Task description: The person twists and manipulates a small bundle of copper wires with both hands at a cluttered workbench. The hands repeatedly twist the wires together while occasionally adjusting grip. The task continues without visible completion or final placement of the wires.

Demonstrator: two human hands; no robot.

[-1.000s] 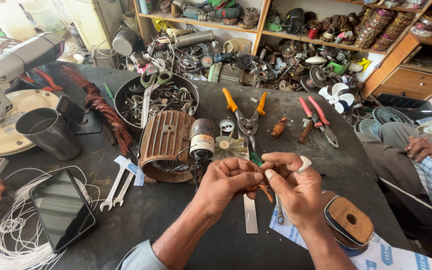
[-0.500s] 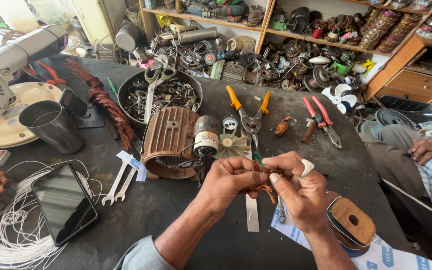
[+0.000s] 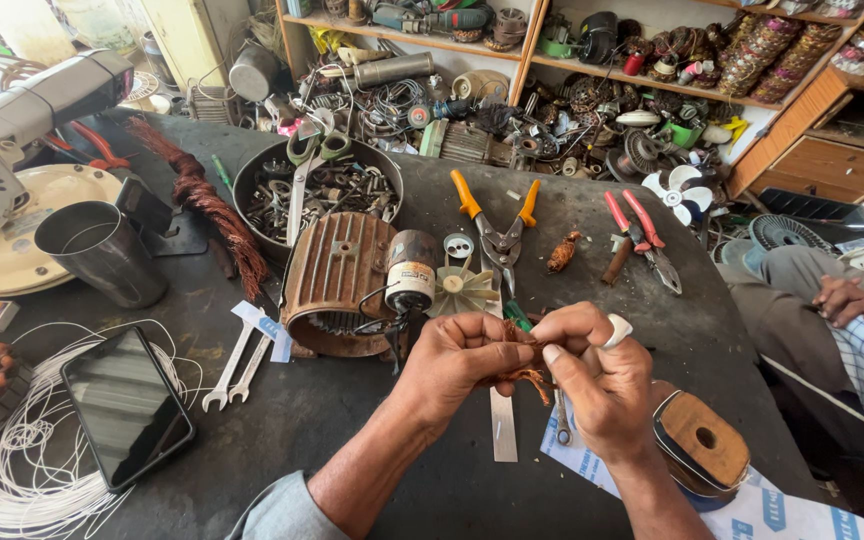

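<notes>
Both hands meet over the dark worktop [image 3: 372,440], fingertips pinched on a small bundle of copper wire [image 3: 530,372] held between them. The left hand [image 3: 462,355] closes narrowly around the bundle's upper end, and the right hand [image 3: 597,385], with a white wrap on one finger, grips its lower strands. The bundle's long axis runs roughly from the left hand's thumb down toward the person, its frayed end hanging below the fingers.

Just beyond the left hand lies a ribbed brown motor housing [image 3: 332,275] with a cylindrical capacitor [image 3: 412,272] and a small fan impeller [image 3: 462,290] against it. Orange-handled pliers [image 3: 497,215] lie farther out, red-handled pliers [image 3: 642,235] beyond the right hand. A flat metal strip [image 3: 503,425] lies under the hands; a wooden spool [image 3: 702,445] sits right of the right wrist. Spanners [image 3: 237,362] and a phone [image 3: 127,405] lie well left.

Compared with half a second ago, the hands sit at much the same spot, grip unchanged.
</notes>
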